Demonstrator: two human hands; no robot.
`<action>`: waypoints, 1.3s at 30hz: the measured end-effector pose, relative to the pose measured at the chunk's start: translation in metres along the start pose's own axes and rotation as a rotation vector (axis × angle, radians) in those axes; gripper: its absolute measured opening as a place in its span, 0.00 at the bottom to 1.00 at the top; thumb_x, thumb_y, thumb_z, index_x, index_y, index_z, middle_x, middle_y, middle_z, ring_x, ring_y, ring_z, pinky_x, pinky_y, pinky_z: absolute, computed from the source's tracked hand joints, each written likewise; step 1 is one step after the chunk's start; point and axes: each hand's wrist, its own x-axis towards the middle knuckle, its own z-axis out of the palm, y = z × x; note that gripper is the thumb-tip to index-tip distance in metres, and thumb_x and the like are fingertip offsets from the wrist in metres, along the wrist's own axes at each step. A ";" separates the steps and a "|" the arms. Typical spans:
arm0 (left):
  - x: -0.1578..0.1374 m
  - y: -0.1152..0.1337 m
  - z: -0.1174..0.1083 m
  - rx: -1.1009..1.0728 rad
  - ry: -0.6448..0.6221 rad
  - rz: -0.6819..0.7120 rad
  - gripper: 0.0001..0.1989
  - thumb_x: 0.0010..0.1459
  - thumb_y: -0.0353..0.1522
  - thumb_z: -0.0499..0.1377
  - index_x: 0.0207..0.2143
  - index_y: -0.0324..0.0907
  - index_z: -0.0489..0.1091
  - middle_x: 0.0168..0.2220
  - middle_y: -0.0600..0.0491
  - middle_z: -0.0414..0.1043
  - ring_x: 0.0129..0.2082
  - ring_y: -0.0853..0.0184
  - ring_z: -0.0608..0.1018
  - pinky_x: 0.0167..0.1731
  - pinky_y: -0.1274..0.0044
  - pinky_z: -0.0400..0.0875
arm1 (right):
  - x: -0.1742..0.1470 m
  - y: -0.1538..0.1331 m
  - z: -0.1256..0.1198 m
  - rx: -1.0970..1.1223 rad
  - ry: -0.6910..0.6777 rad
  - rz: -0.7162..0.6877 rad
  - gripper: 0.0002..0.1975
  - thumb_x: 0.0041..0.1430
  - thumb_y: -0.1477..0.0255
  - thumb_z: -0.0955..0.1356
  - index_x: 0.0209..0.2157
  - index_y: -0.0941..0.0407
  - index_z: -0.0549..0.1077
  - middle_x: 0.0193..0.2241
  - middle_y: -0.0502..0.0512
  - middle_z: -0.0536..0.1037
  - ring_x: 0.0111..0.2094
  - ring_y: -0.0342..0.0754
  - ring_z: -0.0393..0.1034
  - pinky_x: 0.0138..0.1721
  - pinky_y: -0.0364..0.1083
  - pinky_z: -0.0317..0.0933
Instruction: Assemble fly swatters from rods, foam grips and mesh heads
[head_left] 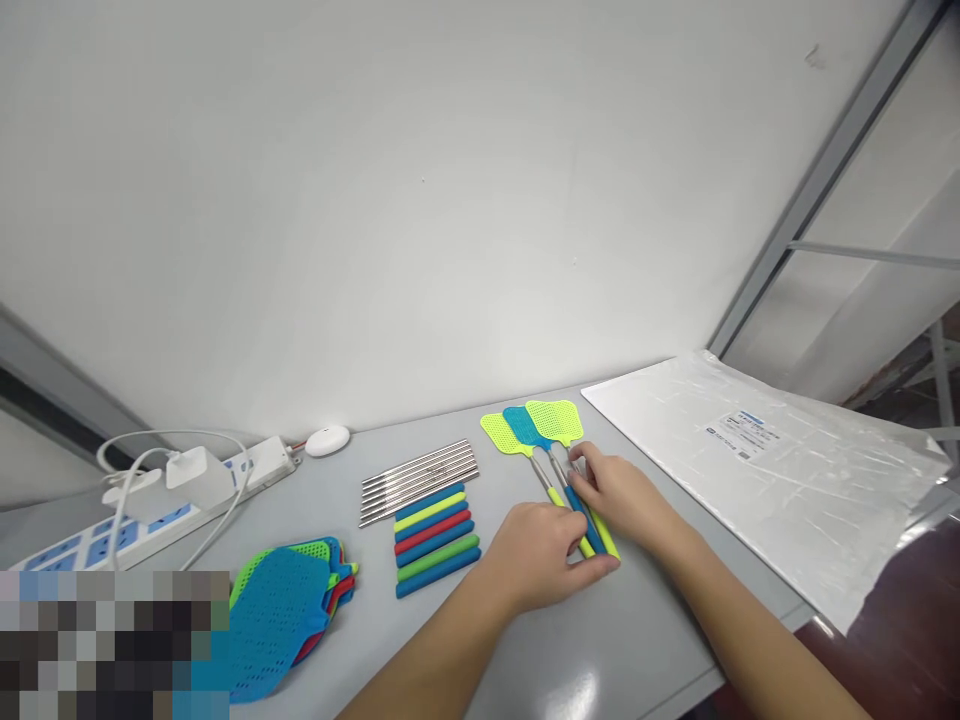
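Curving left hand (pixel 536 550) and right hand (pixel 619 492) over three assembled fly swatters (pixel 529 428), each with perforated plastic head, slim silver shaft and rounded handle, lying side by side right of centre on the grey tabletop (pixel 570 655). Counting two yellow-green swatters and one blue, the blue head set between the others with edges overlapping. To the left of these, seven smooth loose handles (pixel 435 538) in a close row: four blue, one yellow-green, one red, one green. Just behind, a tight row of thin silver metal rods (pixel 420 480), about seven, too closely packed to count surely. Toward the left front, a pile of loose perforated plastic heads (pixel 277 615), blue on top, with green and red showing beneath; impossible to count, being stacked and partly covered by a pixelated patch. Beyond the pile, one white power strip with blue socket panels (pixel 105 543), bearing white adapters (pixel 199 475) and looping white cable, plus one small white oval case (pixel 328 440) near its end. Along the right side, one large flat package in shiny white plastic (pixel 697 440), labelled. Left fingers bent across the handles, partly hiding them, thumb stretched out near their ends. Right fingers half curled, thumb and forefinger slightly apart beside the right-hand swatter's shaft. Touching, but cannot tell whether gripping.
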 end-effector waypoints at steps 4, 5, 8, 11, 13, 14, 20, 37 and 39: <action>-0.002 0.001 -0.005 0.032 0.045 0.011 0.21 0.61 0.45 0.55 0.22 0.42 0.55 0.20 0.59 0.64 0.20 0.72 0.65 0.22 0.77 0.51 | 0.000 -0.004 0.000 0.005 0.078 -0.018 0.09 0.66 0.64 0.58 0.41 0.51 0.66 0.20 0.46 0.69 0.23 0.46 0.65 0.25 0.43 0.44; -0.001 0.001 -0.008 0.047 0.060 0.010 0.21 0.62 0.44 0.54 0.21 0.42 0.55 0.19 0.58 0.64 0.20 0.72 0.65 0.22 0.77 0.51 | 0.000 -0.005 0.000 0.010 0.095 -0.025 0.09 0.67 0.64 0.58 0.40 0.51 0.66 0.20 0.46 0.69 0.23 0.46 0.64 0.25 0.44 0.45; 0.001 -0.003 -0.024 0.101 0.117 -0.011 0.20 0.62 0.42 0.53 0.21 0.43 0.54 0.19 0.58 0.63 0.20 0.71 0.64 0.22 0.76 0.50 | 0.002 -0.013 -0.002 0.027 0.117 -0.059 0.11 0.67 0.63 0.57 0.38 0.52 0.65 0.20 0.46 0.68 0.22 0.46 0.64 0.25 0.44 0.47; 0.003 -0.013 -0.052 0.154 0.170 -0.053 0.18 0.62 0.39 0.52 0.21 0.43 0.56 0.19 0.58 0.62 0.20 0.71 0.63 0.22 0.75 0.50 | 0.004 -0.028 -0.007 0.032 0.090 -0.135 0.12 0.67 0.62 0.56 0.38 0.52 0.65 0.21 0.46 0.69 0.23 0.46 0.64 0.25 0.44 0.49; 0.000 -0.021 -0.073 0.181 0.193 -0.091 0.17 0.61 0.38 0.53 0.21 0.43 0.57 0.19 0.58 0.62 0.20 0.71 0.63 0.23 0.75 0.50 | 0.007 -0.043 -0.011 0.024 0.037 -0.213 0.13 0.68 0.62 0.56 0.38 0.52 0.66 0.22 0.47 0.71 0.24 0.46 0.65 0.26 0.44 0.50; -0.004 -0.024 -0.082 0.194 0.207 -0.120 0.17 0.62 0.38 0.53 0.21 0.43 0.58 0.19 0.58 0.62 0.20 0.71 0.63 0.22 0.76 0.51 | 0.010 -0.051 -0.012 0.016 0.001 -0.255 0.13 0.68 0.62 0.56 0.37 0.52 0.67 0.23 0.47 0.71 0.24 0.46 0.65 0.26 0.43 0.50; -0.046 -0.006 -0.081 0.259 0.215 -0.238 0.15 0.65 0.32 0.46 0.25 0.42 0.63 0.22 0.56 0.69 0.22 0.71 0.69 0.21 0.76 0.54 | 0.043 -0.103 -0.002 -0.058 -0.201 -0.470 0.09 0.63 0.68 0.62 0.29 0.52 0.70 0.23 0.50 0.74 0.24 0.46 0.65 0.25 0.43 0.47; -0.088 0.013 -0.021 0.329 0.094 -0.107 0.13 0.62 0.37 0.51 0.26 0.43 0.67 0.24 0.54 0.73 0.21 0.67 0.74 0.14 0.74 0.48 | 0.145 -0.176 0.065 -0.215 -0.505 -0.630 0.07 0.55 0.71 0.67 0.35 0.51 0.78 0.30 0.53 0.78 0.25 0.46 0.68 0.24 0.43 0.53; -0.088 0.010 -0.025 0.334 0.118 -0.101 0.14 0.62 0.37 0.51 0.25 0.42 0.67 0.23 0.54 0.72 0.21 0.67 0.73 0.15 0.74 0.47 | 0.144 -0.176 0.067 -0.232 -0.490 -0.631 0.07 0.54 0.72 0.67 0.35 0.51 0.77 0.29 0.53 0.78 0.24 0.45 0.67 0.24 0.43 0.52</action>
